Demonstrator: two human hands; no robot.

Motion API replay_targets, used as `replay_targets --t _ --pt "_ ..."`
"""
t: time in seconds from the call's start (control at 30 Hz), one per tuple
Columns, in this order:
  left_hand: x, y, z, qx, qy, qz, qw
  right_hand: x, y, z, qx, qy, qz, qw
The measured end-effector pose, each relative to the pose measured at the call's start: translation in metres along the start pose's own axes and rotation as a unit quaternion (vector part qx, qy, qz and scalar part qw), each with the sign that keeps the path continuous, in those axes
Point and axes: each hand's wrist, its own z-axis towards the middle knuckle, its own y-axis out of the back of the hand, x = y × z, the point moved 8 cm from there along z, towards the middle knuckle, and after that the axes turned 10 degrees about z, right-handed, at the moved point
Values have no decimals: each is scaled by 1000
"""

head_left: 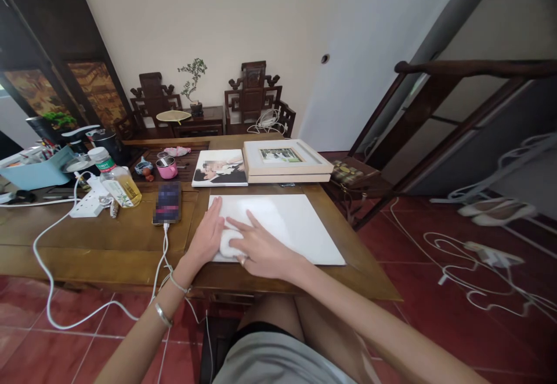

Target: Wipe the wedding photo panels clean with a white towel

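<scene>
A glossy white board point(300, 221) lies flat on the wooden table in front of me. My left hand point(206, 234) rests along its left edge with the fingers stretched out and holds nothing. A soft white wad, perhaps a folded cloth, point(230, 245) sits on the board's left part. My right hand point(263, 247) grips this white wad against the surface, thumb at its side and two fingers extended over the board. Part of the wad is hidden under the fingers.
Behind the board lie a photo print point(220, 169) and stacked framed pictures point(291, 169). To the left are a charging phone point(167, 201), a bottle point(117, 181), a power strip point(89, 201) and a pink cup point(166, 168). A wooden chair point(418, 123) stands right.
</scene>
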Motion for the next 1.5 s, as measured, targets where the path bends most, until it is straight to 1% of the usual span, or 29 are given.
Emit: replay_targets --t 0.1,0.17,0.2,0.27,0.37,0.5,0.57,0.6,0.67,0.73,0.8,0.87,0.93,1.0,1.07,1.2,1.3,1.4,1.5 --pt "0 -3 -1 28 3 4 1000 22 4 -23 45 44 38 997" --pt "0 -8 -1 51 7 15 999 26 11 -37 60 42 52 996" --pt "0 -10 -1 61 8 22 998 24 16 -42 59 28 50 997" --pt "0 -14 0 77 2 42 996 11 25 -48 48 -14 32 998" --pt "0 -20 1 89 -18 78 993 -20 33 -44 30 -77 4 997" --pt "1 -21 1 87 -34 98 991 -71 34 -17 -10 -169 57 984" --pt "1 -21 0 85 -37 100 991 -88 34 4 -27 -190 84 978" --pt "2 -21 1 84 -39 101 991 -92 34 17 -31 -189 91 977" --pt "2 -20 1 79 -42 104 991 -94 33 45 -30 -173 102 979" --pt "1 -18 2 71 -47 106 991 -90 30 72 -24 -153 115 981" --pt "-1 -17 3 67 -56 108 990 -84 26 93 -18 -137 125 983" --pt "-3 -16 2 64 -60 109 990 -82 23 104 -16 -132 127 983" --pt "-3 -16 2 65 -59 111 990 -84 22 104 -13 -134 127 983" --pt "-2 -18 1 69 -54 112 990 -92 27 92 -13 -143 129 981" --pt "-1 -20 0 78 -50 113 989 -107 37 71 -19 -162 130 978" --pt "2 -24 -1 89 -42 116 988 -146 61 9 -51 -230 119 964" --pt "2 -23 -2 90 -39 118 988 -168 73 -40 -77 -275 105 953" --pt "1 -22 -2 88 -40 118 988 -177 79 -82 -102 -316 86 939" --pt "1 -22 -2 86 -41 117 989 -168 75 -111 -99 -343 64 932"
